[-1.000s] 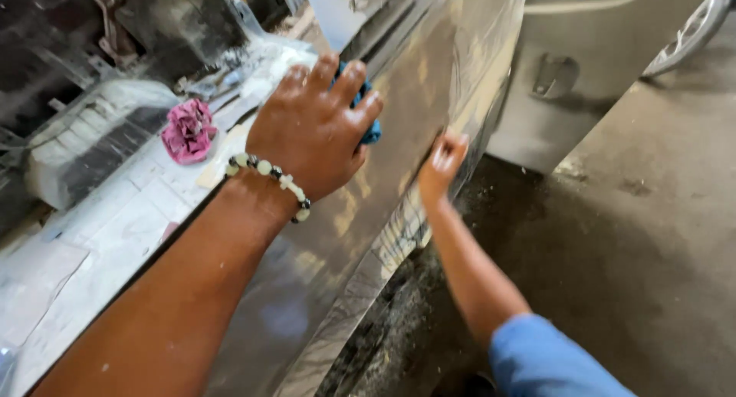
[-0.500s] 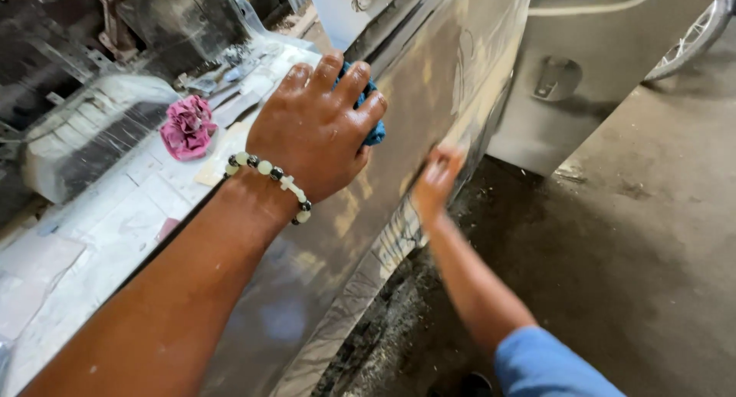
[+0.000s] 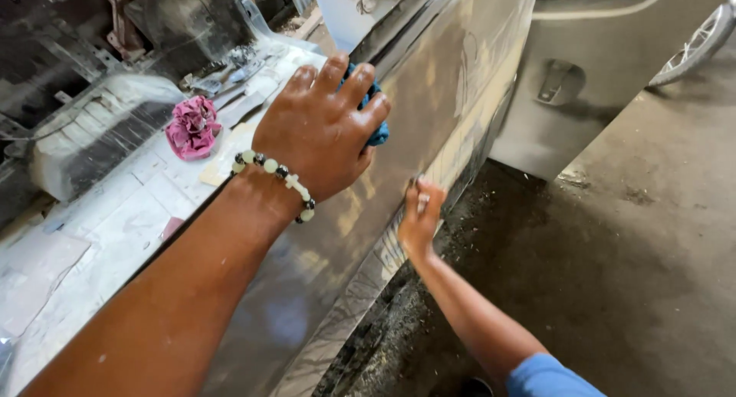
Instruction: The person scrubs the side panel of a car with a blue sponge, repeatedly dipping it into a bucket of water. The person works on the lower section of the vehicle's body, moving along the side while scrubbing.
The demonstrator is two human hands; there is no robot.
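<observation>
A grey, wet-looking car panel (image 3: 429, 113) runs from the top middle down to the bottom edge, tilted steeply, its upper edge bordering a pale masked area (image 3: 100, 236) on the left. A second grey panel (image 3: 606, 67) with a recessed handle stands near the top right corner, over a dark gritty floor (image 3: 613, 290). The left hand (image 3: 322, 129) lies spread flat at the panel's upper edge, fingers apart, pressing a blue cloth (image 3: 376, 113) against the metal; only a bit of the cloth shows past the fingertips. A bead bracelet (image 3: 276, 175) circles that wrist. The right hand (image 3: 420, 217) rests lower on the panel's face near its bottom edge, fingers together and flat on the metal, clamped on nothing visible. A crumpled pink rag (image 3: 192, 126) lies on the masked area, well apart from both hands.
</observation>
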